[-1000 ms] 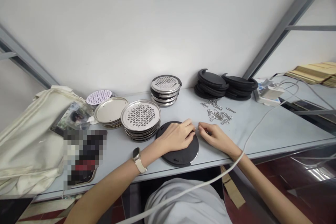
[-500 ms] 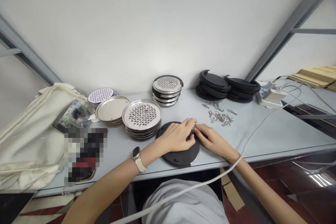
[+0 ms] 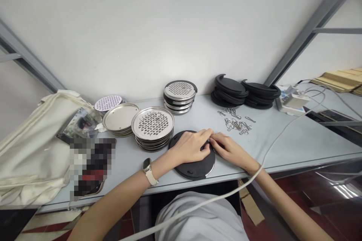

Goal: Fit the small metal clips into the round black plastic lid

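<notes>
A round black plastic holder (image 3: 195, 168) lies flat near the table's front edge, a thin silver rim showing at its lower right. My left hand (image 3: 194, 146) rests over it, thumb and fingers curled together by its right side. Against those fingertips, my right hand (image 3: 230, 150) is closed in a pinch at the holder's edge. A small bit of metal shows between the two hands, apparently a wire clip; the fingers hide most of it. Loose metal clips (image 3: 234, 125) lie beyond my right hand. Left of the holder stands a stack of round metal grater plates (image 3: 152, 123).
Plain metal discs (image 3: 121, 117) are stacked at left, beside a cream cloth (image 3: 34, 139). Grater plates in black frames (image 3: 181, 91) and black holders (image 3: 230, 87) stand along the wall. A white cable (image 3: 271, 147) crosses over my right forearm, running from a power strip (image 3: 292, 107).
My right fingertips have shifted slightly and closed up against the left ones, covering more of the small metal piece. The holder stays in place.
</notes>
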